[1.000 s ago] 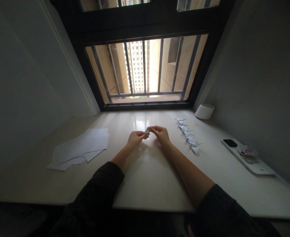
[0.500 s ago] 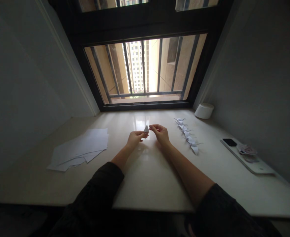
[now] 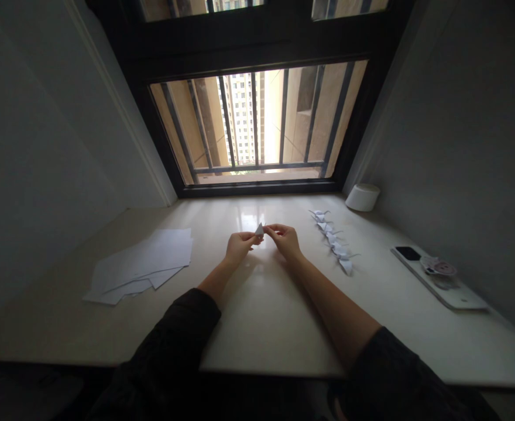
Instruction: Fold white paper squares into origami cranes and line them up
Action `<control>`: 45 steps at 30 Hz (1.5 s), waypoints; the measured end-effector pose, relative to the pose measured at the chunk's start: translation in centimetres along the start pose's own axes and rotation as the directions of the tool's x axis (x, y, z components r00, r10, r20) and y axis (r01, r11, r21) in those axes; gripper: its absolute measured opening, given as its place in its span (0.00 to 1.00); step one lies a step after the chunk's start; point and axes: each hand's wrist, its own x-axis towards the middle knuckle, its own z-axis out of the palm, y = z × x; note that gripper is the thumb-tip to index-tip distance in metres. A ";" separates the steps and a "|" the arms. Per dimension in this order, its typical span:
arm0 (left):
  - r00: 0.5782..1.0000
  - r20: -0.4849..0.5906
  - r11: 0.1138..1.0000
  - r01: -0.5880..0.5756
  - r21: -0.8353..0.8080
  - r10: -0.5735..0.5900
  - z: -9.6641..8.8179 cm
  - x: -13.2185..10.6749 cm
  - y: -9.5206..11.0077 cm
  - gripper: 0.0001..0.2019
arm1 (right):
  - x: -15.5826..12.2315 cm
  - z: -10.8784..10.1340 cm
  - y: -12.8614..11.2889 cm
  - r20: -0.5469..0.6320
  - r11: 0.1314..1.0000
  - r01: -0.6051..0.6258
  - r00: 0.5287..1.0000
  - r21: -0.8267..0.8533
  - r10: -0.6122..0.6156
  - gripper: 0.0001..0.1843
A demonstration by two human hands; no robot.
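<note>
A small folded paper piece (image 3: 260, 230), white and pointed at the top, is held up between my two hands above the sill. My left hand (image 3: 240, 245) pinches its lower left part between thumb and fingers. From the other side, the thumb and forefinger of my right hand (image 3: 285, 238) close on its right edge. To the right of my hands a row of several folded paper cranes (image 3: 333, 238) runs along the surface, their thin points sticking out sideways.
Loose white paper sheets (image 3: 143, 257) lie overlapping on the left of the pale sill (image 3: 257, 327). On the right are a phone (image 3: 442, 280) with a round grip on its back and a white cup-like object (image 3: 363, 197) by the wall. A dark-framed window (image 3: 257, 188) stands behind.
My right hand has come slightly lower, and its fingertips now meet the folded paper's right edge. My left hand stays almost where it was.
</note>
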 end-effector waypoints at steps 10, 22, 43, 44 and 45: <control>0.996 -0.060 0.981 0.052 -0.188 -0.064 0.6 0.0 0.1 0.20 | -0.2 0.4 0.3 -0.086 1.000 0.020 0.996 -0.009 -0.021 0.13; 0.991 -0.133 0.979 -0.021 -0.204 -0.007 0.6 0.0 -0.3 0.17 | -0.4 0.4 -0.2 0.041 1.000 0.006 0.999 0.008 -0.007 0.15; 0.975 -0.189 0.927 0.041 -0.372 -0.119 1.7 -0.3 0.0 0.20 | -0.9 1.0 0.5 -0.018 0.941 0.192 0.979 -0.278 -0.205 0.08; 0.973 -0.201 0.928 0.033 -0.371 -0.115 1.7 -0.3 0.0 0.19 | -0.9 1.1 0.5 -0.017 0.939 0.202 0.976 -0.279 -0.216 0.08; 0.971 -0.214 0.929 0.024 -0.369 -0.110 1.8 -0.3 0.1 0.19 | -0.9 1.1 0.4 -0.018 0.936 0.214 0.973 -0.280 -0.228 0.08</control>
